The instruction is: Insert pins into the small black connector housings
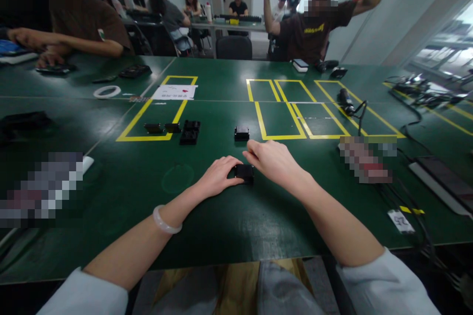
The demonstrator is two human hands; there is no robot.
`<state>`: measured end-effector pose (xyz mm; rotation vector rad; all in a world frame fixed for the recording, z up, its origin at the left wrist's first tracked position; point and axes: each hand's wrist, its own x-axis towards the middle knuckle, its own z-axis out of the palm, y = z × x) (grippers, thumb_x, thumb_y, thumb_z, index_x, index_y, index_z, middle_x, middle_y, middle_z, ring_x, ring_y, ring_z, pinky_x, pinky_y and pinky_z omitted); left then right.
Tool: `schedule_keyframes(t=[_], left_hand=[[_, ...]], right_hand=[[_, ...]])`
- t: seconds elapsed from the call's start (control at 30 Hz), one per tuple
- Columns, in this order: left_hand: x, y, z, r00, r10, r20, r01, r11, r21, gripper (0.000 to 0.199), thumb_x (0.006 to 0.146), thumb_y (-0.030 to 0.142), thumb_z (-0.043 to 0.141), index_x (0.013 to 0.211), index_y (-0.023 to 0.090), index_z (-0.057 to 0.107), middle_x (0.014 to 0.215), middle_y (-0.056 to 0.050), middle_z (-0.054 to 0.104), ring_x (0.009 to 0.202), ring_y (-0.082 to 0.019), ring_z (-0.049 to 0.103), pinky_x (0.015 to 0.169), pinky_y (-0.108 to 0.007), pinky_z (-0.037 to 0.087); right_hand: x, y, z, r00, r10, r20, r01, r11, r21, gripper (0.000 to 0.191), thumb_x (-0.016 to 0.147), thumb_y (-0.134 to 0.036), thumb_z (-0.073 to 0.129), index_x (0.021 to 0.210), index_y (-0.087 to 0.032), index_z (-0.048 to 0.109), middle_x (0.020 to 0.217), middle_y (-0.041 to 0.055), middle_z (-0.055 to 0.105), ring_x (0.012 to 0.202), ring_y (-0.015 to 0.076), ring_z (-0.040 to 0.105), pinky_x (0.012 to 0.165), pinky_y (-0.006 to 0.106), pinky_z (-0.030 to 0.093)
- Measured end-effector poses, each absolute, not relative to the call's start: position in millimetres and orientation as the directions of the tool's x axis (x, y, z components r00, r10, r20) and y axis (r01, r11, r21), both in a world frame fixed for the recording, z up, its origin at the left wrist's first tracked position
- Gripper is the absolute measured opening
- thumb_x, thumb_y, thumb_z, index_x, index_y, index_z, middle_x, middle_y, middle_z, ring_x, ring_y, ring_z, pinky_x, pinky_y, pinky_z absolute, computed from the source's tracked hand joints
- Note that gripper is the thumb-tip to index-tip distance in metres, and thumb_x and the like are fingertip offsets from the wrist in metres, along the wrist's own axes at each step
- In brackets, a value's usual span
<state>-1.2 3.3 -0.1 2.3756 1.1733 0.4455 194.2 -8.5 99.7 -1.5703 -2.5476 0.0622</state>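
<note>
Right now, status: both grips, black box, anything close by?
Left grip around black box, at its left side. Right grip curled by its right corner, contact unclear. Another box just beyond.

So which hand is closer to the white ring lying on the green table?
Left. The left hand, holding the black block, is to the right of the white ring and on its near side; the right hand is on that same side but farther right.

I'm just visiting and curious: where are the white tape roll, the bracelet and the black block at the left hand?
White tape roll (106, 97): head view, near rim.
Bracelet (161, 223): head view, outer band.
Black block (244, 172): head view, its middle.
</note>
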Motion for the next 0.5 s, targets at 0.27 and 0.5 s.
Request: schedule_keyframes(t=[0.27, 0.5], left_hand=[[-0.7, 3.8, -2.1, 0.584, 0.805, 0.107, 0.655, -0.545, 0.523, 0.036, 0.088, 0.044, 0.066, 0.116, 0.023, 0.059, 0.116, -0.007, 0.063, 0.107, -0.027, 0.057, 0.093, -0.040, 0.044], [-1.9, 3.3, -1.0, 0.587, 0.802, 0.113, 0.662, -0.555, 0.504, 0.035, 0.087, 0.043, 0.067, 0.113, 0.021, 0.058, 0.116, -0.007, 0.063, 0.106, -0.027, 0.057, 0.092, -0.040, 0.044]], right_hand=[[201.9, -13.4, 101.1, -0.452, 0.888, 0.085, 0.871, 0.460, -0.171, 0.020, 0.099, -0.034, 0.043, 0.096, -0.021, 0.057, 0.077, 0.0050, 0.068, 0.068, 0.0182, 0.060, 0.056, 0.028, 0.022], [202.4, -7.6, 97.0, -0.474, 0.872, 0.126, 0.849, 0.490, -0.199, 0.018, 0.099, -0.033, 0.043, 0.097, -0.020, 0.055, 0.076, 0.0040, 0.066, 0.066, 0.0168, 0.058, 0.056, 0.027, 0.022]])
